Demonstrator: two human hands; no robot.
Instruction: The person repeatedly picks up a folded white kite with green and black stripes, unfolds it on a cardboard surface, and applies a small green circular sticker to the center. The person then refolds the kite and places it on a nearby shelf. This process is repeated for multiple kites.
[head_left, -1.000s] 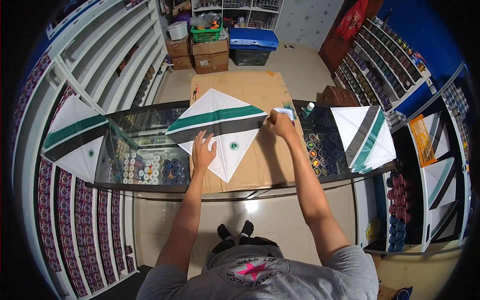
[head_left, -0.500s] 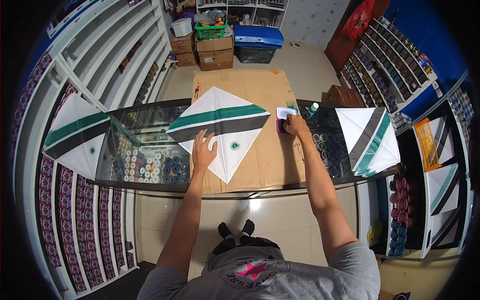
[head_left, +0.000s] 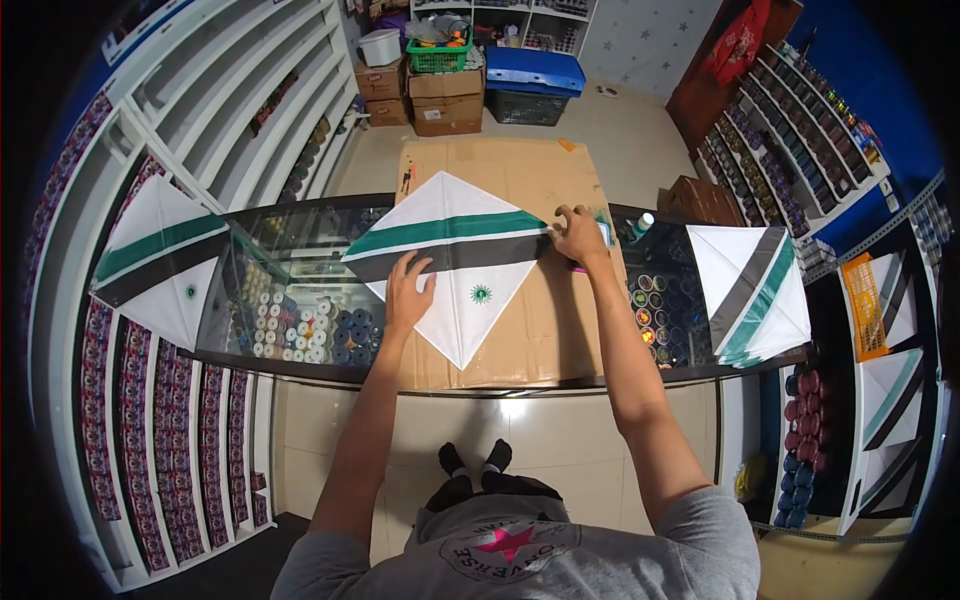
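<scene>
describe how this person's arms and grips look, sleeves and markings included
Short grey fabric sleeves cover the upper arms; the forearms are bare, with no cables or visible markings. The left grip and right grip are human hands, ungloved, with no watch or wristband showing.

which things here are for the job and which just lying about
In use, apparently:
white diamond kite, green and black stripes, under left hand
brown cardboard sheet beneath
small pink case, mostly hidden, behind right hand

Lying about:
blue-lidded black crate
green plastic basket
</scene>
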